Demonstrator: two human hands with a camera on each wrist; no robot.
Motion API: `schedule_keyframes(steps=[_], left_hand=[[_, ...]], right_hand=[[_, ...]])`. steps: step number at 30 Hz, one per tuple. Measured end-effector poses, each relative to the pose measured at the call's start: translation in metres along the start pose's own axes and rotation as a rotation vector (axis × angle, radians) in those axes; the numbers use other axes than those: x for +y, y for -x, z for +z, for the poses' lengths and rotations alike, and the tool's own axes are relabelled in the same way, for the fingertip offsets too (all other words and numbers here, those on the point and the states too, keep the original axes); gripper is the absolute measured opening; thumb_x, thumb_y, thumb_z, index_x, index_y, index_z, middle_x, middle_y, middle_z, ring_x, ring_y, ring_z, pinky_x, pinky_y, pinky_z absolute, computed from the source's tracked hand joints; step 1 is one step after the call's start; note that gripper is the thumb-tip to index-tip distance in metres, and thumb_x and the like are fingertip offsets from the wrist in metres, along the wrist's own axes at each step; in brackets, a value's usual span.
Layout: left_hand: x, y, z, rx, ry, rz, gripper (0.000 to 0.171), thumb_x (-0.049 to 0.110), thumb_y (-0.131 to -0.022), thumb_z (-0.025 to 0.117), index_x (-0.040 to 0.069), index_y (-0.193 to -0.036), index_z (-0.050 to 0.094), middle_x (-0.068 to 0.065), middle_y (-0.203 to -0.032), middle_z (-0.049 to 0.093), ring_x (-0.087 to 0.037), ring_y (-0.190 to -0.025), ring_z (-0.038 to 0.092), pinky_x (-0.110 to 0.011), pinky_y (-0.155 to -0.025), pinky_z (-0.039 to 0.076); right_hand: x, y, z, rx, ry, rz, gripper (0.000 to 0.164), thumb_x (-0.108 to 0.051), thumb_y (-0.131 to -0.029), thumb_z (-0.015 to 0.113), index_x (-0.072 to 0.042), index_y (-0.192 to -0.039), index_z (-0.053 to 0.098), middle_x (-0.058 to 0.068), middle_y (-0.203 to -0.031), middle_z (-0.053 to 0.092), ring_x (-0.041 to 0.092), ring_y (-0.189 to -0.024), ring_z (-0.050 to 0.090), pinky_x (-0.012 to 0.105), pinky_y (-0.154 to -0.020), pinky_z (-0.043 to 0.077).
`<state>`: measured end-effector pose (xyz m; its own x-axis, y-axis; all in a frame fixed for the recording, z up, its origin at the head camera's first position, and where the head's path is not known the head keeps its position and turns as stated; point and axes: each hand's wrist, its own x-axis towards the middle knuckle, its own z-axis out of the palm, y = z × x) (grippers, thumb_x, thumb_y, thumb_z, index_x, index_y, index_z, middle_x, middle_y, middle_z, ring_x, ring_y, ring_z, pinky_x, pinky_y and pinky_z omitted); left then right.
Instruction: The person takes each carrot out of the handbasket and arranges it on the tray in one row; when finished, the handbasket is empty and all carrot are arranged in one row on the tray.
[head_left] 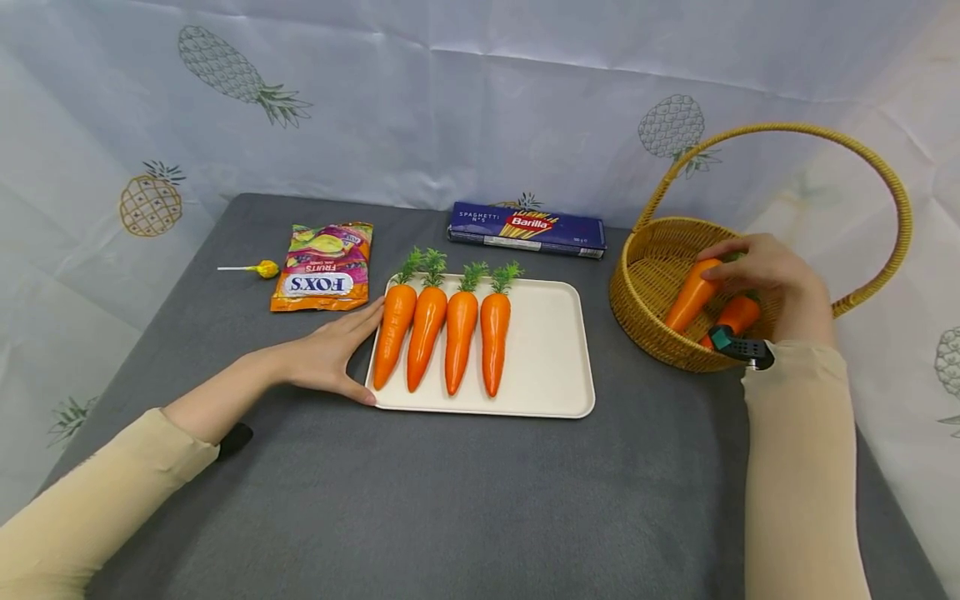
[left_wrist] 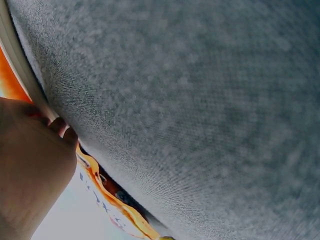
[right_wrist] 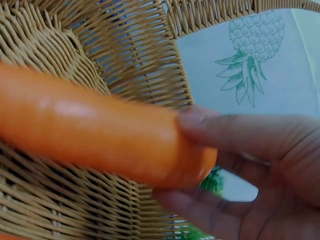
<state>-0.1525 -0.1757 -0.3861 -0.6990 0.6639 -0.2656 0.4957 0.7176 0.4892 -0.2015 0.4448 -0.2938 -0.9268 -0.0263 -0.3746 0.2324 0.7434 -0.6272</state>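
My right hand (head_left: 765, 271) pinches an orange carrot (head_left: 693, 293) near its thick end, inside the wicker basket (head_left: 626, 292). In the right wrist view that carrot (right_wrist: 95, 125) slants across the weave, thumb on one side and fingers on the other. A second carrot (head_left: 738, 314) lies in the basket, partly hidden by the wrist. My left hand (head_left: 326, 354) rests at the left edge of a cream tray (head_left: 551, 350), thumb and fingers spread along the rim. On the tray's left half several carrots (head_left: 426, 337) lie side by side, green tops pointing away.
Beyond the tray lies a blue spaghetti box (head_left: 527, 229). A candy bag (head_left: 326, 267) sits behind the left hand, with a yellow lollipop (head_left: 265, 268) beside it. The basket's tall handle (head_left: 795, 129) arches over the right hand. Grey cloth (head_left: 480, 500) covers the table.
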Motion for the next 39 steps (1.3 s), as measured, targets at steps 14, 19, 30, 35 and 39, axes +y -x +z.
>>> schedule_keyframes(steps=[14,19,30,35,39], left_hand=[[-0.004,-0.002,0.0,-0.01,-0.004,-0.013,0.132,0.068,-0.07,0.077,0.013,-0.16,-0.003,-0.009,-0.169,-0.008,-0.04,-0.155,0.007,-0.069,-0.118,0.017],[-0.005,-0.002,0.001,-0.007,-0.001,-0.006,0.133,0.067,-0.069,0.077,0.013,-0.16,-0.004,-0.009,-0.169,-0.008,-0.041,-0.155,0.007,-0.07,-0.117,0.018],[-0.003,-0.002,0.001,-0.009,0.008,-0.005,0.133,0.066,-0.07,0.078,0.012,-0.16,-0.003,-0.009,-0.169,-0.008,-0.041,-0.155,0.007,-0.07,-0.117,0.017],[-0.002,-0.002,0.001,-0.013,0.01,-0.01,0.133,0.066,-0.07,0.078,0.012,-0.16,-0.003,-0.009,-0.169,-0.008,-0.04,-0.155,0.007,-0.07,-0.118,0.017],[-0.003,-0.002,0.002,-0.012,0.006,-0.01,0.133,0.066,-0.07,0.077,0.013,-0.16,-0.004,-0.008,-0.169,-0.009,-0.04,-0.155,0.007,-0.07,-0.117,0.017]], right_hand=[[-0.015,0.019,-0.014,0.164,-0.125,-0.059,0.046,-0.032,-0.089,0.073,-0.025,-0.133,0.063,-0.023,-0.104,0.056,0.001,-0.077,0.07,0.015,-0.071,0.055],[-0.023,0.02,-0.012,0.146,-0.188,-0.085,0.043,-0.028,-0.09,0.072,-0.024,-0.132,0.064,-0.017,-0.114,0.052,0.001,-0.081,0.071,0.015,-0.073,0.056],[-0.042,0.023,-0.004,0.109,-0.291,-0.152,0.037,-0.016,-0.088,0.074,-0.018,-0.125,0.068,-0.016,-0.1,0.069,0.005,-0.082,0.073,0.02,-0.073,0.059],[-0.05,0.024,0.002,0.095,-0.272,-0.176,0.038,-0.017,-0.089,0.073,-0.017,-0.127,0.067,-0.016,-0.097,0.072,0.004,-0.083,0.074,0.019,-0.073,0.059],[-0.059,0.025,0.009,0.102,-0.194,-0.194,0.039,-0.021,-0.09,0.072,-0.016,-0.128,0.065,-0.019,-0.097,0.071,0.001,-0.083,0.072,0.017,-0.074,0.057]])
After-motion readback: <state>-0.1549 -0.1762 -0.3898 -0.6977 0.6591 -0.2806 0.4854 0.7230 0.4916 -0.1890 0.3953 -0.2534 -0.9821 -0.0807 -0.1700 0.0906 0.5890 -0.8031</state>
